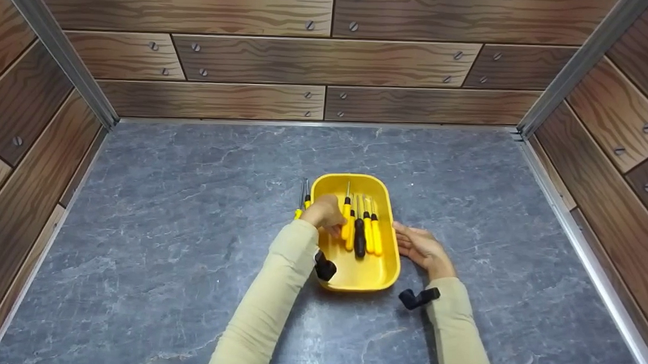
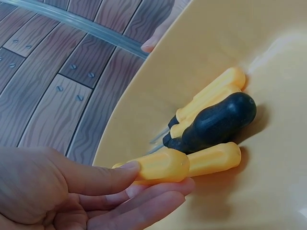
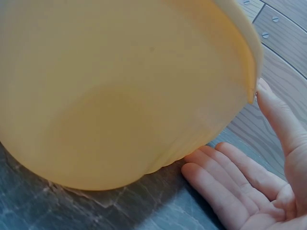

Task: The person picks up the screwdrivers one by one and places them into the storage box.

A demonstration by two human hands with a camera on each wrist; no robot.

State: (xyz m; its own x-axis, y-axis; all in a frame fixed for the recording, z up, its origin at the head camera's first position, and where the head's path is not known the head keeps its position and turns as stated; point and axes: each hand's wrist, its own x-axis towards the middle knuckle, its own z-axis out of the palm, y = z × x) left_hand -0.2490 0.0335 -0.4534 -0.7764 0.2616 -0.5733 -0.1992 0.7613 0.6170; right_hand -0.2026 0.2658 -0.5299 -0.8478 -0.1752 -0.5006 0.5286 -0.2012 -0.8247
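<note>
Left grip [image 1: 324, 210] pinches yellow-handled metal screwdriver [image 1: 347, 211], pointing away along oblong yellow plastic tray [image 1: 358, 274]; straight-fingered right grip [image 1: 422, 247] touches tray; black-handled screwdriver [image 1: 360, 238] alongside

- Open worktop [image 1: 163, 224] spreads widely between the yellow tray [image 1: 360, 285] and the panelled side wall [image 1: 41, 137] on the left.
- The left hand [image 1: 325, 212] crosses the tray's left rim, blocking entry there; loose screwdrivers [image 1: 298, 213] lie just outside.
- The right hand [image 1: 422, 249] obstructs the opposite side.
- Inside, a row of handles [image 1: 370, 236] crowds the middle; the near end leaves room for fingers.
</note>
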